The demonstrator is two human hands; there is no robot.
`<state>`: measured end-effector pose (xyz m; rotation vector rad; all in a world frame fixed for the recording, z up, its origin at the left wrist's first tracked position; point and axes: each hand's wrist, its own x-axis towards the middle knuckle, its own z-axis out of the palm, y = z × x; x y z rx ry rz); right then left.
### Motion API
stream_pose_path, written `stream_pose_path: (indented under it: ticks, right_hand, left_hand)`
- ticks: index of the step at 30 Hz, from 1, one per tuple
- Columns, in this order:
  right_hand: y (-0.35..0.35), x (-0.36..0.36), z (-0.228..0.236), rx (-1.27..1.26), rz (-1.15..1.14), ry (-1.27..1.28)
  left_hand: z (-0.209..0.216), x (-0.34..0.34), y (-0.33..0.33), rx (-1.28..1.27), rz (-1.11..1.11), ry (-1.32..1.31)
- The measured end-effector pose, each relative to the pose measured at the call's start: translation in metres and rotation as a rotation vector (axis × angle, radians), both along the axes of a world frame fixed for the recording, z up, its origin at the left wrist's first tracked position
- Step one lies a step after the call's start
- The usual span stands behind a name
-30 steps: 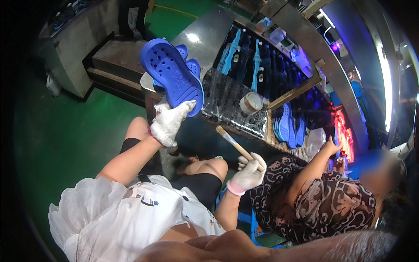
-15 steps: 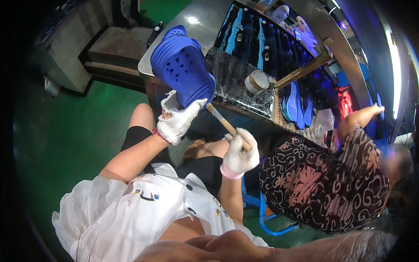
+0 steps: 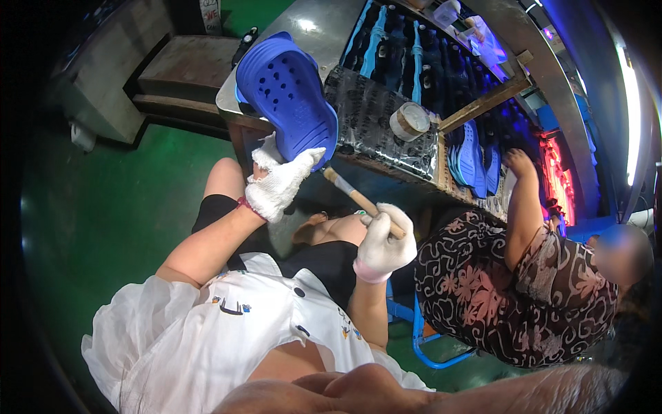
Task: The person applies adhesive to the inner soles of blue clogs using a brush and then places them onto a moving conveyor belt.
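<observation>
While the left grip (image 3: 281,181) pinches a blue clog (image 3: 298,114), the right grip (image 3: 386,238) clasps a brush (image 3: 360,200), red-lettered label (image 3: 210,15) beyond.

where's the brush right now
Just right of centre in the head view, the brush is in the gloved right hand, bristles beside the lower end of the blue sole.
</observation>
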<state>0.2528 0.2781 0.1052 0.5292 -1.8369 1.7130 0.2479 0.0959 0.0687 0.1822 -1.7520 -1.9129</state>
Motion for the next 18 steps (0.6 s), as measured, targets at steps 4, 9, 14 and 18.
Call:
stream_pose_path:
  ticks: [4,9,14,18]
  right_hand:
    - [-0.001,-0.010,0.003,0.150,-0.024,0.106]
    - [0.004,-0.004,0.006,0.120,-0.033,0.119]
    - [0.001,-0.005,0.008,0.239,-0.037,0.152]
    - [0.003,-0.005,0.008,0.131,-0.023,0.128]
  left_hand:
    - [0.019,0.004,0.006,-0.001,0.024,-0.042]
    - [0.034,0.008,0.007,-0.063,0.078,-0.055]
    - [0.039,0.009,0.004,-0.099,0.073,-0.049]
    - [0.035,0.006,0.005,-0.092,0.047,-0.126]
